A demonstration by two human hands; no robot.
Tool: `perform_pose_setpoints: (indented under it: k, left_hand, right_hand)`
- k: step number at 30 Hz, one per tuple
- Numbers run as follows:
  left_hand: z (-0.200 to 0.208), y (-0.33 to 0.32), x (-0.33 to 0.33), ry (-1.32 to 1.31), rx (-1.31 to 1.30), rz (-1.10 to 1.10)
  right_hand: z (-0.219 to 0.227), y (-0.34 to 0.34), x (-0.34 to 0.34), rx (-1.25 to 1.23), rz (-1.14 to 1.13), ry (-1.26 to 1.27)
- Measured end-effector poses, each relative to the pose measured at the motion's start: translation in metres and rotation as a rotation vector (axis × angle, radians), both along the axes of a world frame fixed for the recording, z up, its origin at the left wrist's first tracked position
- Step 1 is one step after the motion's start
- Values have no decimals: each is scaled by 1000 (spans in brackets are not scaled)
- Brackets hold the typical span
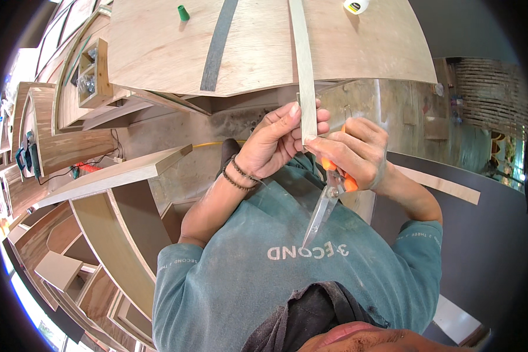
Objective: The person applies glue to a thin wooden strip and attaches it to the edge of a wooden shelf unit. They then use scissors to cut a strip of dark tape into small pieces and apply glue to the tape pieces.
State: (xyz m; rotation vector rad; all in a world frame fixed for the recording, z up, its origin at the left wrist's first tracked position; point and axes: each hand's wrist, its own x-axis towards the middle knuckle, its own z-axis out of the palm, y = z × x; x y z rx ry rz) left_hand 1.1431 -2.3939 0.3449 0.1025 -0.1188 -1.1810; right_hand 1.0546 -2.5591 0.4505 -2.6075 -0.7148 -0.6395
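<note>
A long, thin, light wood-toned strip runs off the plywood board toward me. My left hand pinches it near its end, the thumb on its face and the fingers behind. My right hand is closed around a pair of scissors with orange handles, their metal blades pointing back toward my chest. Its thumb and forefinger meet the lower tip of the strip, close to my left fingertips. Farther left on the board lies a dark grey strip.
The plywood board carries a green cone-shaped piece and a white bottle. Wooden cabinet frames crowd the left. A dark panel with a pale strip on it lies right. A yellow hose crosses the floor.
</note>
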Motion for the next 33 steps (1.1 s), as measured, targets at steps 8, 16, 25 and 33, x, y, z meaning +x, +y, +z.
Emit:
perform_pose_setpoints:
  k: [8, 16, 25, 33]
  left_hand:
    - [1, 0, -4, 29, -55, 3]
    - [4, -1, -5, 29, -77, 6]
    - [5, -4, -2, -9, -42, 63]
    - [9, -2, 4, -99, 44, 139]
  right_hand:
    - [-3, -2, -4, -37, 9, -26]
    - [-7, -5, -2, 58, 32, -17]
    - [-6, -10, 1, 37, 16, -18]
    - [-1, -13, 5, 46, 21, 2]
